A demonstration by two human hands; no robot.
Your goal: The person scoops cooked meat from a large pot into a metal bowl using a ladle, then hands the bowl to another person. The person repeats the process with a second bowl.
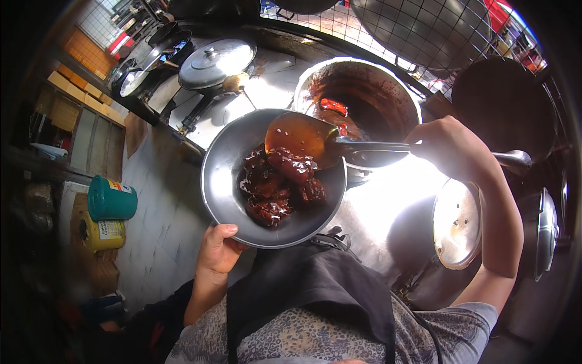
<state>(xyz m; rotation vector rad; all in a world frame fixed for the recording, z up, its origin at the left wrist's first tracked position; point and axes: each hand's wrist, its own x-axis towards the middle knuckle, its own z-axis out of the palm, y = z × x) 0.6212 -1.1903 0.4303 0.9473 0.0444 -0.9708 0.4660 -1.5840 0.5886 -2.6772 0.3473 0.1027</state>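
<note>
My left hand [221,250] grips the near left rim of a round grey metal bowl [218,182]. Dark, glossy chunks of sauced meat [277,186] lie in the bowl. My right hand [441,143] holds the metal handle of a large ladle [302,136], whose head, with brown sauce in it, is over the bowl and against the meat. Just beyond the bowl stands a large pot [395,86] with dark sauce smeared on its inner wall. Reddish pieces [334,107] show inside that pot; its bottom is partly hidden by the ladle and bowl.
A lidded metal pot [216,63] stands on the counter at the back left, near pans [136,82]. A round metal lid [457,223] is at the right. Wire mesh [327,20] borders the back. Green [113,198] and yellow [104,234] buckets stand at the left.
</note>
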